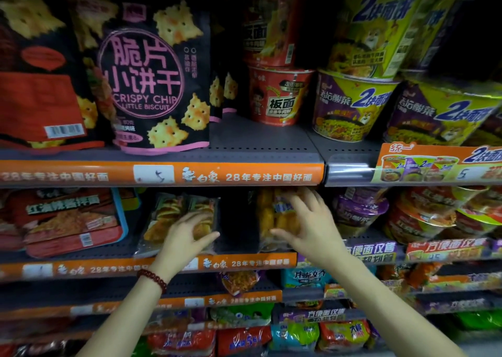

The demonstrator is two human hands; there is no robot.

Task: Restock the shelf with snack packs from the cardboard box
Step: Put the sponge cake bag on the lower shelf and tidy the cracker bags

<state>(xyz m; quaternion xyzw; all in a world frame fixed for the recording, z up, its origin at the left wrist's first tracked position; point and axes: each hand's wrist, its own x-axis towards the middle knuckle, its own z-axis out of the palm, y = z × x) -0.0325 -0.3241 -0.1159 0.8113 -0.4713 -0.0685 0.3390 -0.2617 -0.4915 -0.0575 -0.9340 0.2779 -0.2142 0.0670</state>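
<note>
Second shelf point(244, 259): two clear snack packs standing upright, gap between. Left hand point(184, 237), fingers spread, holds left pack point(168, 215). Right hand point(307, 226), fingers spread over right pack point(274, 215), apparently touching. Cardboard box out of view.

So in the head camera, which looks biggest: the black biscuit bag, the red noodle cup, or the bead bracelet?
1. Black biscuit bag
2. Red noodle cup
3. Bead bracelet
The bracelet is nearer the camera, yet clearly smallest.
</note>
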